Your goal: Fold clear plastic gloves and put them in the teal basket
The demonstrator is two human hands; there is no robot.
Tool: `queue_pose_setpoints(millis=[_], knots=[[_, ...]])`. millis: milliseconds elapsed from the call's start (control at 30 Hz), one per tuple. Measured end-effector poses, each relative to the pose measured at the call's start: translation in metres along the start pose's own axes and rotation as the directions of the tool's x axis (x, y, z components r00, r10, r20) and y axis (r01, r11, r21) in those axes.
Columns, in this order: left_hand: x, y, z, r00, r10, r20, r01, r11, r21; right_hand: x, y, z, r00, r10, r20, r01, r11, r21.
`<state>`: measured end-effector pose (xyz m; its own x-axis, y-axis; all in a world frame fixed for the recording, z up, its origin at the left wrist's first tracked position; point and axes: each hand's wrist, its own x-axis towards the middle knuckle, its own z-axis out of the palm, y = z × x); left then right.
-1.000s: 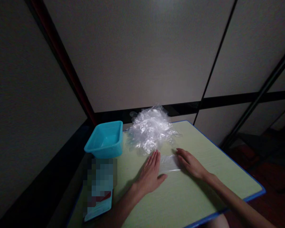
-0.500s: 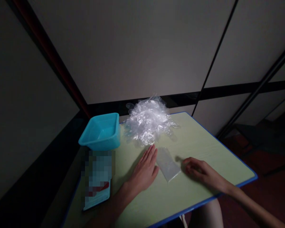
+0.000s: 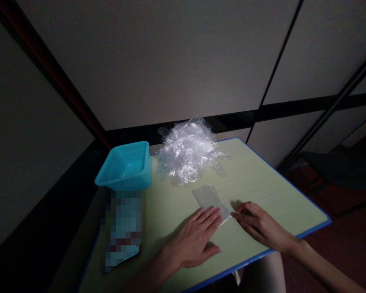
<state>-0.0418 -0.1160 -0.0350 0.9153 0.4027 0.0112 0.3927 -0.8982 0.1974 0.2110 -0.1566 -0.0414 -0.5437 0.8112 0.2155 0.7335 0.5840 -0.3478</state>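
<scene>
A flat, clear plastic piece (image 3: 208,196), roughly rectangular, lies on the pale green table (image 3: 256,175). My left hand (image 3: 199,236) rests flat over its near left part, fingers stretched out and thumb apart. Just right of the piece's near corner is my right hand (image 3: 258,224), its fingers loosely bent, with the fingertips close to the edge and nothing visible in them. Beyond both hands, a heap of crumpled clear plastic (image 3: 189,150) shines at the back of the table.
An empty light-blue basin (image 3: 125,167) stands at the back left corner. In front of it is a pixelated area (image 3: 125,224) with a pale blue object. Cabinet panels (image 3: 177,61) rise behind the table. A dark seat (image 3: 338,167) is at the right.
My left hand has moved right and nearer, from beside the flat plastic piece onto it. My right hand's fingers have come closer to the piece's corner. The view has shifted slightly.
</scene>
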Motion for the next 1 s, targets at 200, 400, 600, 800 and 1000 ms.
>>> queue_pose_setpoints(millis=[200, 400, 600, 800, 1000], knots=[[0.002, 0.002, -0.001, 1.000, -0.019, -0.011, 0.019, 1.000, -0.011, 0.000, -0.001, -0.001, 1.000, -0.015, -0.018, 0.014, 0.999, -0.052], [0.003, 0.002, 0.001, 0.999, -0.023, -0.023, 0.022, 1.000, -0.011, 0.000, -0.002, 0.000, 1.000, -0.029, -0.009, 0.028, 0.997, -0.072], [0.003, 0.003, 0.000, 0.999, -0.022, -0.034, 0.021, 0.999, -0.035, 0.001, -0.002, 0.000, 0.999, -0.036, 0.026, 0.039, 0.990, -0.137], [0.001, -0.005, -0.003, 0.998, -0.051, -0.029, 0.051, 0.999, -0.019, 0.002, -0.004, -0.002, 0.999, -0.038, -0.009, 0.037, 0.992, -0.118], [0.002, -0.045, -0.007, 0.977, -0.211, -0.040, 0.214, 0.972, 0.101, 0.002, -0.002, -0.002, 0.999, -0.046, 0.006, 0.046, 0.994, -0.095]])
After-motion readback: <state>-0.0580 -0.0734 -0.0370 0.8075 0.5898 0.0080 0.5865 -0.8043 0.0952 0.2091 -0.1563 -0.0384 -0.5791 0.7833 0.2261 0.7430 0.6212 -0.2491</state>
